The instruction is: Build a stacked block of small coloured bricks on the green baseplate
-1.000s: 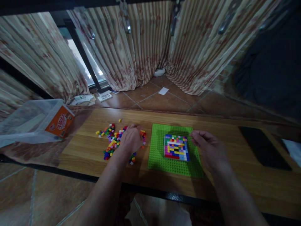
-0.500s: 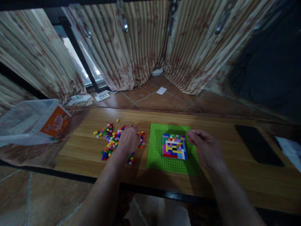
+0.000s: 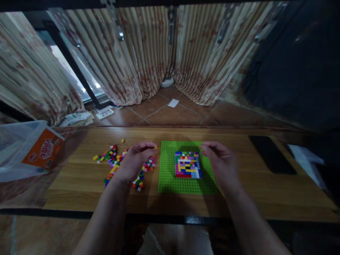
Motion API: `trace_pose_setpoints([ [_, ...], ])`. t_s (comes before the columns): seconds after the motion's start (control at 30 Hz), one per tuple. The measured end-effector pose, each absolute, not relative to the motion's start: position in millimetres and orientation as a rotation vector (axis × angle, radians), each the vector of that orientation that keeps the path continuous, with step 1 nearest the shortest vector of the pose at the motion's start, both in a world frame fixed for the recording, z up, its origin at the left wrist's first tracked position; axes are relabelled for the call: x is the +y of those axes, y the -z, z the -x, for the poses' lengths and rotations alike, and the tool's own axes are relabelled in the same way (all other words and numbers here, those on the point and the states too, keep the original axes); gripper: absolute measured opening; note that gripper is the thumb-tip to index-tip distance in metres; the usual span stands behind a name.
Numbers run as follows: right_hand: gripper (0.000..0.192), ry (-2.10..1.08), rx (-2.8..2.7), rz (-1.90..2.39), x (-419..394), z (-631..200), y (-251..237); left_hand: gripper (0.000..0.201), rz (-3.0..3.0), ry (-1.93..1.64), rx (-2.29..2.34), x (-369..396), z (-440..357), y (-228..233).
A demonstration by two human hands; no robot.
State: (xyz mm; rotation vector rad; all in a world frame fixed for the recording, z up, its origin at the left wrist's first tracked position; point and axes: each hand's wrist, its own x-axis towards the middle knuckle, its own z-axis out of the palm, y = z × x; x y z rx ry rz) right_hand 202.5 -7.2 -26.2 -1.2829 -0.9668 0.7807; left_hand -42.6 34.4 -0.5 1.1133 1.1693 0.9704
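Observation:
My left hand (image 3: 134, 159) pinches a small yellow-orange toy brick (image 3: 156, 147) between thumb and fingertips, just left of the green baseplate (image 3: 166, 184). Under and around that hand spreads a pile of loose colourful bricks (image 3: 114, 164), partly hidden by it. On the baseplate sits a square block of many-coloured bricks (image 3: 188, 164). My right hand (image 3: 220, 161) hovers over the plate's right edge, beside the built block but apart from it. Its thumb and fingertips are pressed together; whether anything tiny is between them is hidden.
A clear plastic bin (image 3: 23, 148) with an orange label stands at the left. One yellow brick (image 3: 123, 141) lies alone behind the pile. A black flat slab (image 3: 272, 154) rests on the wooden table (image 3: 239, 141) at the right, near white paper or plastic (image 3: 305, 161).
My left hand has risen out of the brick pile with a yellow-orange brick in its fingertips. My right hand stays by the plate's right edge. The whole view has shifted.

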Motion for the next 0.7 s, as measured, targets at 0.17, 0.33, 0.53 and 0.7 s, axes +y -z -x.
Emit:
trace_pose_setpoints([
  [0.17, 0.016, -0.731, -1.37, 1.146, -20, -183, 11, 0.02, -0.697, -0.867, 0.861, 18, 8, -6],
  [0.33, 0.025, -0.733, -1.609, 1.038, -23, -181, 7, 0.017, -0.562, -0.745, 0.727, 9, -14, -2],
  [0.53, 0.025, -0.769, -1.682, 1.04, -23, -191, 9, 0.014, -0.587, -0.708, 0.752, 9, -16, 0],
  [0.7, 0.023, -0.762, -1.714, 1.082, -24, -194, 9, 0.011, -0.596, -0.715, 0.759, 9, -16, 0],
])
